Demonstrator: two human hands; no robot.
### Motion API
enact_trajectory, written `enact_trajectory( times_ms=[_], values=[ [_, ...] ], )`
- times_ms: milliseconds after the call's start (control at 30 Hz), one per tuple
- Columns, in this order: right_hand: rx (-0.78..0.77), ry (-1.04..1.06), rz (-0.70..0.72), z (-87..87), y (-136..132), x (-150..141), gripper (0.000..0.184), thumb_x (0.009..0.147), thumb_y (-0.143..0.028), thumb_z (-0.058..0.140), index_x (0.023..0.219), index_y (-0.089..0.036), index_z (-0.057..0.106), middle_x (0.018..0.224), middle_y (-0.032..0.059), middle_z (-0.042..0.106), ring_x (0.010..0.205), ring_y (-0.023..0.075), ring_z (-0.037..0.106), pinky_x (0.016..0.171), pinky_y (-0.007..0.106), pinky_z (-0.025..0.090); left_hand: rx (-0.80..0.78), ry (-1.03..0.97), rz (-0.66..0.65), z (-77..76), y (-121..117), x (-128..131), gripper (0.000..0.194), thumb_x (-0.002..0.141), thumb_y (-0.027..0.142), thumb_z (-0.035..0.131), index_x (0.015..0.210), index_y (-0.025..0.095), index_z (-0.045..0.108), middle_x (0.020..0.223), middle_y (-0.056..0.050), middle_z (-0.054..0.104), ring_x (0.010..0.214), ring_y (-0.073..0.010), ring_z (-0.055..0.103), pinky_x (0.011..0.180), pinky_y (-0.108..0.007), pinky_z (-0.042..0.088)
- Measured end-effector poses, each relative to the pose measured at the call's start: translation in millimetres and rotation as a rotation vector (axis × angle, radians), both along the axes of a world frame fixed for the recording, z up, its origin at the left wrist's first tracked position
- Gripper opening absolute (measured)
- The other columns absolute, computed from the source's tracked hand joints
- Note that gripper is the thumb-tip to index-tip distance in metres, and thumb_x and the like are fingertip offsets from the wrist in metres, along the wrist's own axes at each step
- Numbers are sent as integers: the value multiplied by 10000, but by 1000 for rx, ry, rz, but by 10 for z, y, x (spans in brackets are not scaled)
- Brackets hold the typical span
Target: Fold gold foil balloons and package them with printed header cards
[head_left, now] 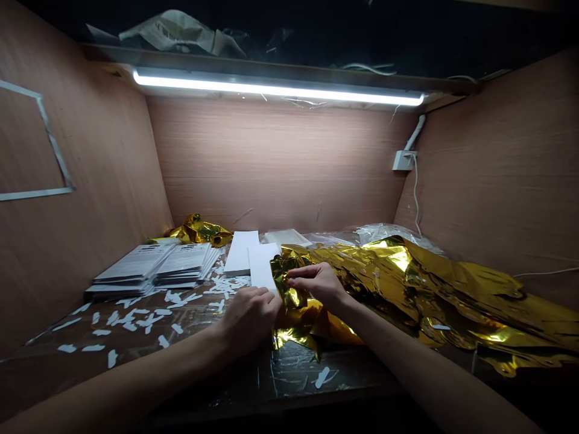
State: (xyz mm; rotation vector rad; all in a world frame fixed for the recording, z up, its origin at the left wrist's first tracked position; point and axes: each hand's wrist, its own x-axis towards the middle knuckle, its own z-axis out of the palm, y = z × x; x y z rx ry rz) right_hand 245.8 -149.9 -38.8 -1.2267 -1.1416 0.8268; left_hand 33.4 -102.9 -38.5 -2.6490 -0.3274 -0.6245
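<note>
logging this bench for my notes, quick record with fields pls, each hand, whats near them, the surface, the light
left hand: at the lower end of a white card strip
right hand: fingers on crumpled gold foil
nearby: stacks of printed leaflets, white paper scraps
surface: plastic sheeting over the bench
light: LED bar overhead

Our left hand (251, 319) rests knuckles-up, fingers curled, just beside the gold foil (407, 289); our right hand (316, 284) lies palm-down over the foil's crumpled end, fingers bent and pinching it.
</note>
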Motion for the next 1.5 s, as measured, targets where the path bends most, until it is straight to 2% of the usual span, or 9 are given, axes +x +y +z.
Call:
enact_trajectory(
  times_ms=[100,233,467,700,867,1067,1233,1333,1500],
  values=[
    [7,3,-31,23,-4,-1,392,558,-342,918,902,-168,843,836,108,803,736,207,719,712,347,588,0,-27,-30,-38,-22,18,178,933,81,529,794,166,600,783,-57,694,688,-205,658,611,-302,504],
    [28,21,-81,14,18,34,378,556,-324,917,890,-164,843,837,106,803,729,199,712,725,342,578,-3,-8,-9,-61,-7,31,213,942,32,471,805,159,574,746,-59,684,656,-192,666,599,-281,505],
    [41,85,-121,-19,60,74,429,547,-316,930,929,-145,836,864,124,803,769,214,728,742,342,578,9,84,74,10,-9,-5,191,836,-19,528,790,163,565,656,-45,673,567,-208,652,557,-292,486],
    [80,131,-149,-60,104,116,412,556,-298,927,927,-145,832,885,109,807,787,202,731,801,346,583,37,71,110,-5,105,-2,179,854,4,522,786,163,569,680,-63,685,603,-234,668,547,-300,457],
    [91,209,-168,-53,113,165,392,563,-280,927,919,-147,832,876,107,804,769,197,727,763,331,595,93,-3,11,-70,101,-8,162,856,64,554,744,181,558,649,-36,660,565,-200,631,549,-293,437],
    [52,259,-195,21,77,191,396,546,-238,926,913,-127,826,838,114,797,748,196,725,729,332,605,91,-103,-184,-128,-166,19,212,883,159,556,676,203,547,582,14,625,504,-162,578,525,-309,415],
    [-2,147,-168,100,10,275,398,596,-269,917,963,-144,828,906,127,802,824,212,741,779,346,608,-17,-165,-280,-90,-239,-30,332,863,362,614,583,210,522,510,11,586,457,-160,548,490,-319,382],
    [-26,49,-135,166,-46,291,389,612,-299,919,969,-167,836,927,132,803,850,223,743,799,357,598,-90,-186,-236,-26,-84,-85,332,861,290,600,551,201,520,481,19,567,430,-139,517,489,-304,349],
    [-200,-85,-9,176,-107,106,340,616,-309,912,932,-198,849,886,120,803,778,207,719,757,351,573,-249,-341,22,102,262,-118,386,858,281,603,497,191,498,423,36,486,394,-101,409,482,-275,291]
  ],
)
